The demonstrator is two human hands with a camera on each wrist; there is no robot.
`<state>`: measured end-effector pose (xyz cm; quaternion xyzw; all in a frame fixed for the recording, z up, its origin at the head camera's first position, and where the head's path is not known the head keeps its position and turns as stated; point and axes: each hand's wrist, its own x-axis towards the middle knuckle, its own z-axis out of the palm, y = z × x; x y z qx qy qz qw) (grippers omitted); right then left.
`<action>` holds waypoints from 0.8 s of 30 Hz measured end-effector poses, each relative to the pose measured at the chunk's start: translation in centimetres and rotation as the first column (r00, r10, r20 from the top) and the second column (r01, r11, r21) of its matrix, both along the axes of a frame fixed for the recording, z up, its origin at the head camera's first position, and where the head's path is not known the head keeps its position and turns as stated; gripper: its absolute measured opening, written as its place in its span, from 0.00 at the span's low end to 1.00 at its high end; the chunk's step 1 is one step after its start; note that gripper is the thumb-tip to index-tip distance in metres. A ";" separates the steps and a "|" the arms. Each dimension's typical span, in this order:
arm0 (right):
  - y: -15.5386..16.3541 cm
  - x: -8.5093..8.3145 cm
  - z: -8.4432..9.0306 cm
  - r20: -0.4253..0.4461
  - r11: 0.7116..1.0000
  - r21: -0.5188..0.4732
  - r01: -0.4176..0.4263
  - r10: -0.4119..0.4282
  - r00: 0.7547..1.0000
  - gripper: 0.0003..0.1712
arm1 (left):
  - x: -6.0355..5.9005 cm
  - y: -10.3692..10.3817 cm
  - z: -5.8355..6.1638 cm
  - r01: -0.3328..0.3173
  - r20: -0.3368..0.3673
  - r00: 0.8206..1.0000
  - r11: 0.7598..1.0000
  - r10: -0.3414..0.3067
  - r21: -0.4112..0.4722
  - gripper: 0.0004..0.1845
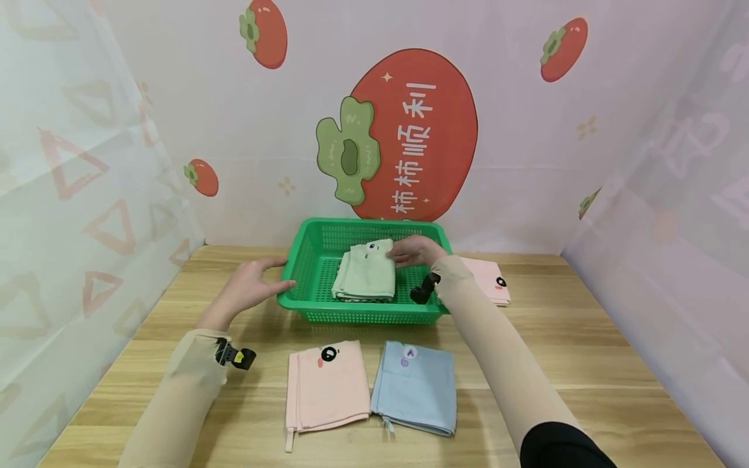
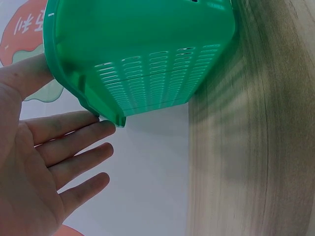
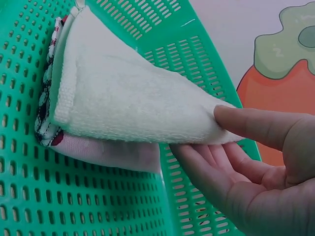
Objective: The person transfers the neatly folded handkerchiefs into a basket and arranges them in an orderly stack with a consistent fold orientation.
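Note:
A green slotted basket (image 1: 363,317) stands mid-table. Inside lies a folded pale green towel (image 1: 365,276) on top of other cloths. My right hand (image 1: 400,257) reaches in from the right and pinches that towel's far right corner. In the right wrist view the thumb (image 3: 256,125) lies on top of the pale green towel (image 3: 128,98) and the fingers sit under it, above a checked cloth (image 3: 47,123). My left hand (image 1: 287,273) is flat and open against the basket's left front corner. In the left wrist view its straight fingers (image 2: 74,147) touch the basket (image 2: 142,59) rim.
On the wooden table (image 1: 585,351) near me lie a folded pink towel (image 1: 326,383) and a folded blue towel (image 1: 414,388) side by side. Another pink towel (image 1: 488,279) lies right of the basket. Patterned walls close in the left, back and right sides.

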<state>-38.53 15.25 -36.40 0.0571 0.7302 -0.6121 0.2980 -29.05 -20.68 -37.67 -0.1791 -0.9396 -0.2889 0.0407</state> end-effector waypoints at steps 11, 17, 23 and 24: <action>-0.1 -0.2 -0.4 -0.012 0.987 0.098 0.125 -0.124 0.992 0.29 | 0.0 0.0 -0.3 0.006 -0.001 1.000 1.000 -0.006 0.001 0.38; -0.2 -0.2 -0.6 -0.050 0.982 0.127 0.139 -0.134 0.990 0.29 | 0.0 0.0 -0.3 0.004 0.001 1.000 1.000 -0.004 0.005 0.37; -0.1 -0.2 -0.8 -0.092 0.980 0.130 0.148 -0.136 0.986 0.28 | 0.0 0.0 -0.3 0.005 -0.005 1.000 1.000 -0.005 0.010 0.37; -0.2 -0.2 -0.8 -0.097 0.979 0.132 0.155 -0.143 0.985 0.28 | 0.0 0.0 -0.3 0.005 -0.007 1.000 1.000 -0.005 0.010 0.37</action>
